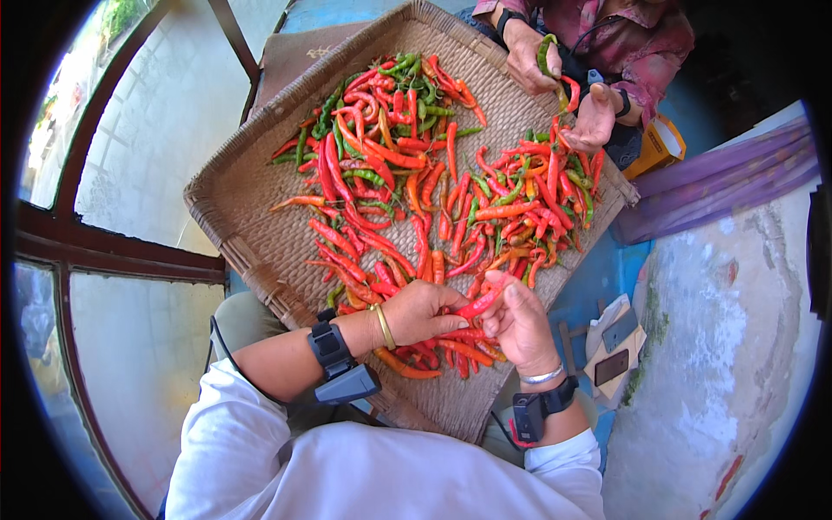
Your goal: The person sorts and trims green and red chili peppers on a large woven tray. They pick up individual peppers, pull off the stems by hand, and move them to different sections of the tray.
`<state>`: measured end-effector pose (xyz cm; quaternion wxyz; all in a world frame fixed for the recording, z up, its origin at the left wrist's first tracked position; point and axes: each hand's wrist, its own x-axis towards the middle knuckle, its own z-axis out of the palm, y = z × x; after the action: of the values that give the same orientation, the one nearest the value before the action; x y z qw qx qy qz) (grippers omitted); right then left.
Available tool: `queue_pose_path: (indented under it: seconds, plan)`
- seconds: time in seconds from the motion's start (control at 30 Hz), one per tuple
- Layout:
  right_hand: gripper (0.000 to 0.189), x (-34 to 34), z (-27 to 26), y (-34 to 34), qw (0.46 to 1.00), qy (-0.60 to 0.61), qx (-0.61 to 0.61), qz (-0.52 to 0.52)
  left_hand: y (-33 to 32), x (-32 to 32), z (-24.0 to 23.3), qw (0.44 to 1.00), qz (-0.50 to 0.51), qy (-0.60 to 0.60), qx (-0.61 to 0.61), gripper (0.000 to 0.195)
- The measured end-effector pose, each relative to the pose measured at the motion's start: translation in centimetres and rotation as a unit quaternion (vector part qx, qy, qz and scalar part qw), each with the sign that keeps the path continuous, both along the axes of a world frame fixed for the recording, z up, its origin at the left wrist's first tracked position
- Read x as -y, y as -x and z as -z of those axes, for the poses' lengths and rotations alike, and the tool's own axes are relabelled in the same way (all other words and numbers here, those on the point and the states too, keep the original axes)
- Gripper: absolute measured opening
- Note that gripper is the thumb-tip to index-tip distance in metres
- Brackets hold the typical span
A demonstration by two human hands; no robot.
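My left hand (pixel 422 313), with a gold-coloured bangle at its wrist, grips one end of a red chili pepper (pixel 481 304). The fingers of my right hand (pixel 520 318) pinch the other end, and a silver-coloured bangle circles that wrist. Both hands are over the near part of a large woven basket tray (pixel 253 195). Red, orange and green chili peppers (pixel 377 143) lie in a heap at its far left. Another heap of chili peppers (pixel 533 201) lies at the right, and more lie loose under and around my hands.
Across the tray a co-worker's hands (pixel 533 65) hold green and red chili peppers. Framed window panes (pixel 149 143) stand at the left. Phones (pixel 611 366) rest on a low surface at the right, below a purple cloth (pixel 715 175) by the wall. An orange box (pixel 658 146) stands beyond the tray.
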<state>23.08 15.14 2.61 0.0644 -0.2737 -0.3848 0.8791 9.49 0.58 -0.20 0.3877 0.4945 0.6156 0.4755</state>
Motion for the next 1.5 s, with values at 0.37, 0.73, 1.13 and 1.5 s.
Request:
queue_pose_path:
  seconds: [0.37, 0.73, 1.13, 1.5]
  plan:
    - [0.016, 0.7, 2.4, 1.2, 0.963, -0.162, 0.178, -0.119, 0.1, 0.4, -0.5, 0.981, -0.053, 0.102, -0.155, 0.032]
    - [0.028, -2.8, 3.4, 5.0, 0.745, -0.662, 0.043, -0.076, 0.8, 0.5, 0.0, 0.971, -0.057, 0.138, -0.186, 0.026]
    - [0.007, 0.1, 3.4, 5.0, 0.452, -0.867, 0.080, -0.197, 1.4, 1.1, -0.7, 0.969, -0.116, 0.111, -0.187, 0.029]
    - [0.013, 1.2, 0.6, 3.3, 0.700, -0.669, 0.112, -0.222, 1.3, 0.9, 0.4, 0.976, -0.134, -0.025, -0.169, 0.026]
